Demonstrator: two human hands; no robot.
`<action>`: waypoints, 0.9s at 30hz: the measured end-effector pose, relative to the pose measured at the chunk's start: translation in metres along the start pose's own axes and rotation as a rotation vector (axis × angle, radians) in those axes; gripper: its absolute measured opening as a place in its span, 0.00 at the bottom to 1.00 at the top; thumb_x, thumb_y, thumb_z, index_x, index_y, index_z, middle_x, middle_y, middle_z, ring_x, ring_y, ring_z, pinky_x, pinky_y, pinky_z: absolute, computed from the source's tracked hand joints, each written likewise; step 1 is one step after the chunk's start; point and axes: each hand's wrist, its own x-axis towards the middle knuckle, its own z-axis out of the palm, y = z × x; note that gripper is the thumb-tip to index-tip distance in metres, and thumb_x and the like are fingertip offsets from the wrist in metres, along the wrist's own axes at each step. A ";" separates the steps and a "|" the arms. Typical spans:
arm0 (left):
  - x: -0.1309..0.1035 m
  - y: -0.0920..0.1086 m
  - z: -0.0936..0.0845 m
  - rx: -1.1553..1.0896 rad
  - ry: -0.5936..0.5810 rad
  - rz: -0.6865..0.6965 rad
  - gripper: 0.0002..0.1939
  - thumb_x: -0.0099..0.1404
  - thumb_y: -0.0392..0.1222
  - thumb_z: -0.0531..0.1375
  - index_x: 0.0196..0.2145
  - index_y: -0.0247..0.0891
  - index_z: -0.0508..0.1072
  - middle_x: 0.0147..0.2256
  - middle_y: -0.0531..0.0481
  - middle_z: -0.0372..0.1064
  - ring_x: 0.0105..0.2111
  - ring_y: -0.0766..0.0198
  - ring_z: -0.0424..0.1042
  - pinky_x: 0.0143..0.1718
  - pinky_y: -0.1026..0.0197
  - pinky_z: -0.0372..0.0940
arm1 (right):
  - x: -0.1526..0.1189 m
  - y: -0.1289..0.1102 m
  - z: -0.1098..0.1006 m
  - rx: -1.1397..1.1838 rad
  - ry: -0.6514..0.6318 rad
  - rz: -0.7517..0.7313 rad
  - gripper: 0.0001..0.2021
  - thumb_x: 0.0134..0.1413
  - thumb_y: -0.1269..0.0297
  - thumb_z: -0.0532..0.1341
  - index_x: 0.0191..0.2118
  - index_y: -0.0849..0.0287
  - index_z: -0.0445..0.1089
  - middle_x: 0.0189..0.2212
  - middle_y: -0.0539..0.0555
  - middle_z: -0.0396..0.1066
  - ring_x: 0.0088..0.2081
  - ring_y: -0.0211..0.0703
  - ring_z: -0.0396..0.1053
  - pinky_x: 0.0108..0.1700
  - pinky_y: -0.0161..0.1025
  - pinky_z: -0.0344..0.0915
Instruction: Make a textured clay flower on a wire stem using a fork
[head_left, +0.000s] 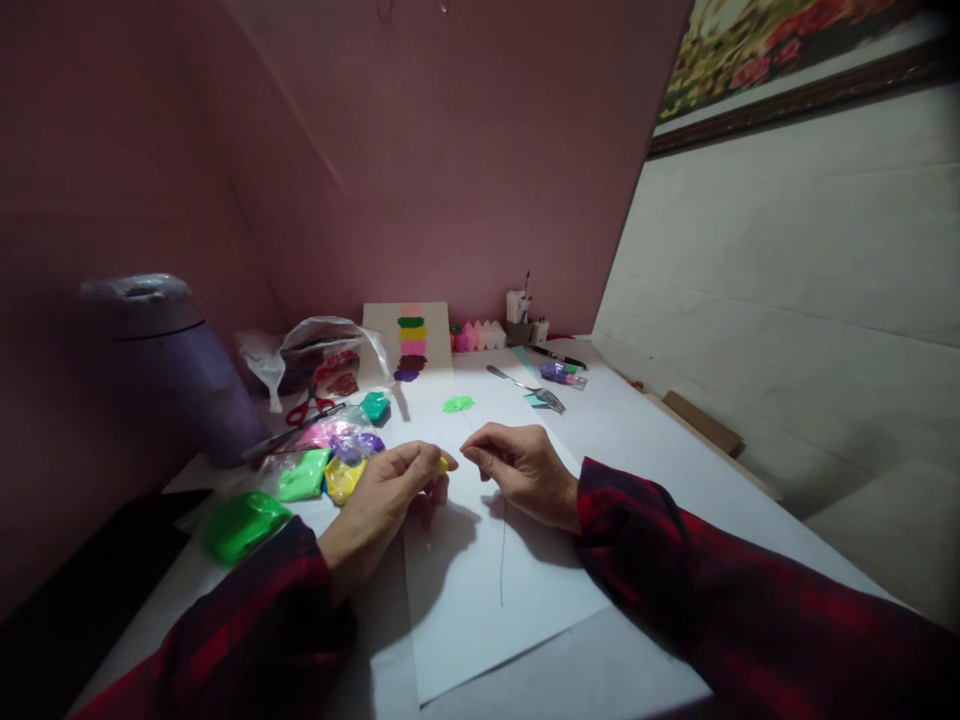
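My left hand (401,485) pinches a small bit of yellow clay (443,465) at its fingertips, above the left edge of a white paper sheet (480,640). To its right, my right hand (517,470) hovers over the sheet with thumb and finger pressed together; whatever it may hold is too small to make out. The hands are a little apart. A thin dark line (502,560) runs down the sheet below my right hand. Beyond the hands, a flat light green clay piece (458,404) lies on the paper.
Bagged clay in green (244,527), yellow (343,480) and purple (358,446) lies left, near red scissors (307,408) and a large purple flask (187,375). A fork (529,387), a black pen (559,357) and a colour-swatch card (439,350) are farther back.
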 end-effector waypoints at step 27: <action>0.002 -0.002 -0.002 -0.016 0.001 0.011 0.18 0.55 0.52 0.69 0.32 0.35 0.70 0.23 0.56 0.63 0.21 0.71 0.61 0.22 0.67 0.60 | 0.000 0.000 -0.001 -0.004 -0.048 0.005 0.06 0.60 0.69 0.61 0.34 0.62 0.74 0.19 0.48 0.68 0.21 0.34 0.65 0.27 0.32 0.63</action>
